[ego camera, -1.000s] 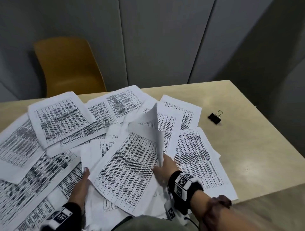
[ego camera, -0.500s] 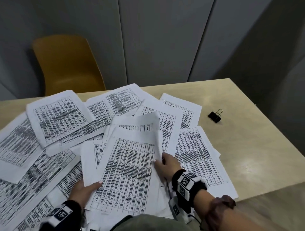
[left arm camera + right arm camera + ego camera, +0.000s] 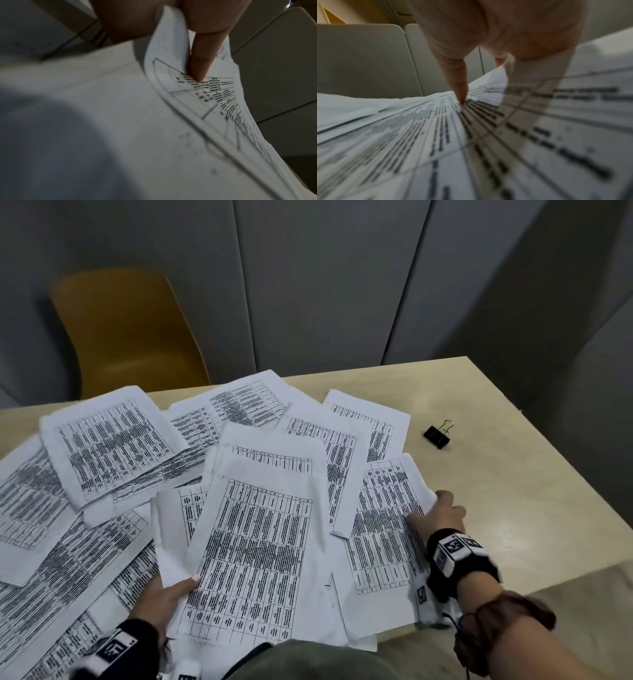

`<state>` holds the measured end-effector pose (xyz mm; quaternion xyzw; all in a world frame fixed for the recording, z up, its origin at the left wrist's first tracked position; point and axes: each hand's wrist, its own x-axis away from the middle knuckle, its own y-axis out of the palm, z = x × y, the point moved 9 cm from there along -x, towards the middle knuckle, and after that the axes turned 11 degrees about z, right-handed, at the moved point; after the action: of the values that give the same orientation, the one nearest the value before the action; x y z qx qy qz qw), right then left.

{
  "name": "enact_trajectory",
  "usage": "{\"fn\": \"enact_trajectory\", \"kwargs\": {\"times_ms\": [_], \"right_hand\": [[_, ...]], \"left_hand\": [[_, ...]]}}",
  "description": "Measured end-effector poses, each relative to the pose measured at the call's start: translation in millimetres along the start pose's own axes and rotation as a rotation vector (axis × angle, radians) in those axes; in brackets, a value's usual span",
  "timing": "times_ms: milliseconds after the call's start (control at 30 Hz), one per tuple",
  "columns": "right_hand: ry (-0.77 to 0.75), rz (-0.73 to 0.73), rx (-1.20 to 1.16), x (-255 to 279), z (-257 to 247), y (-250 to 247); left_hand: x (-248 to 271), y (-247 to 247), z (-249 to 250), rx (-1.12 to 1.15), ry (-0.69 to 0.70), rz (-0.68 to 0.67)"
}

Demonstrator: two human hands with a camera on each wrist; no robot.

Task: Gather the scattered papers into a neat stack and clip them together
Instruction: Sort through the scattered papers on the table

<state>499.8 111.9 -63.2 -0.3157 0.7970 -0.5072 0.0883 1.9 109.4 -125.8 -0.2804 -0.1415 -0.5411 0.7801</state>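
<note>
Several printed sheets lie scattered and overlapping on the beige table (image 3: 513, 491). My left hand (image 3: 178, 587) grips the lower left edge of a small gathered pile (image 3: 253, 556) in front of me, thumb on top and fingers underneath. In the left wrist view a finger (image 3: 200, 60) presses on the pile's top sheet (image 3: 214, 92). My right hand (image 3: 428, 506) pinches the right edge of a separate sheet (image 3: 383, 525) to the right of the pile. The thumb (image 3: 457, 81) lies on that sheet (image 3: 436, 128), whose edge curls up. A black binder clip (image 3: 437, 434) sits alone at the far right.
More sheets (image 3: 109, 440) cover the table's left half, out to its left edge. A yellow chair (image 3: 126, 333) stands behind the table against grey wall panels. Bare tabletop lies around the clip. The table's near right edge runs just beside my right wrist.
The curled sheet has been laid flat on the pile, which now lies squarer. My right hand left the pile's edge and moved right to the neighbouring sheet. My left hand still holds the pile.
</note>
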Motion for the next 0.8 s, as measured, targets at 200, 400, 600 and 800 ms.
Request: {"fn": "enact_trajectory", "kwargs": {"times_ms": [200, 400, 600, 800], "right_hand": [[-0.023, 0.164, -0.155, 6.9, -13.3, -7.2], [0.177, 0.134, -0.366, -6.0, 14.4, -12.7], [-0.168, 0.190, 0.238, 16.5, -28.7, -11.3], [-0.144, -0.238, 0.049, 37.6, -67.3, 64.8]], "left_hand": [[1.2, 0.1, 1.5, 0.022, 0.017, 0.015], [-0.9, -2.1, -0.7, 0.023, 0.018, 0.032], [-0.2, -2.5, 1.4, 0.036, 0.023, 0.039], [-0.8, -2.6, -0.8, 0.019, 0.004, 0.051]]}}
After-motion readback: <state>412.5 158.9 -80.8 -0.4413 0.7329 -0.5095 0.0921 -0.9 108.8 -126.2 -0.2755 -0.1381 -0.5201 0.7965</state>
